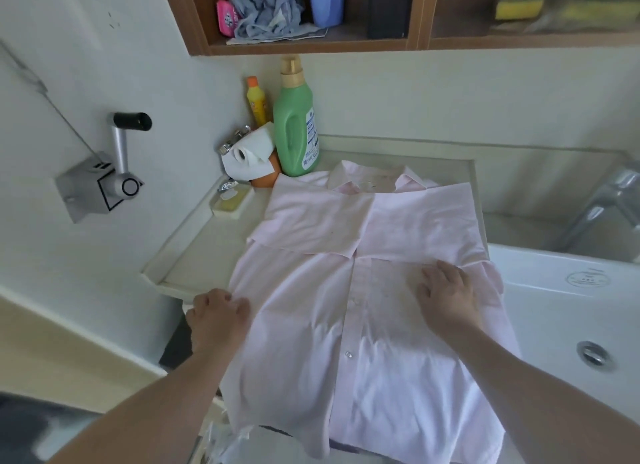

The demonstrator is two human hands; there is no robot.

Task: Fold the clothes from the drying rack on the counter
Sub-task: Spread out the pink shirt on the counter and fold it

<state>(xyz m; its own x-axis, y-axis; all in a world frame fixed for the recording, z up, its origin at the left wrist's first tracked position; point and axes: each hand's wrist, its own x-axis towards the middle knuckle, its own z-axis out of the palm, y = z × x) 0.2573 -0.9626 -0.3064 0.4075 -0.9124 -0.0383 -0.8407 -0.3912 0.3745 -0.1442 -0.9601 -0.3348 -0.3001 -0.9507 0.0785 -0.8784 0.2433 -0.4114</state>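
A pale pink button-up shirt [332, 283] lies front-up on the beige counter [194, 252], collar at the far end, both short sleeves folded in over the chest. Its lower part hangs over the near counter edge. My left hand [216, 316] pinches the shirt's left side edge with curled fingers. My right hand [445, 292] rests flat on the right half of the shirt, fingers spread, just below the folded right sleeve.
A green detergent bottle [296, 128], a yellow bottle [257, 102], a paper roll [247, 159] and a soap dish [232, 202] crowd the counter's far left corner. A white sink [568, 311] with a faucet [602, 204] lies right. A wooden shelf [311, 44] hangs overhead; a crank handle [121, 162] is on the left wall.
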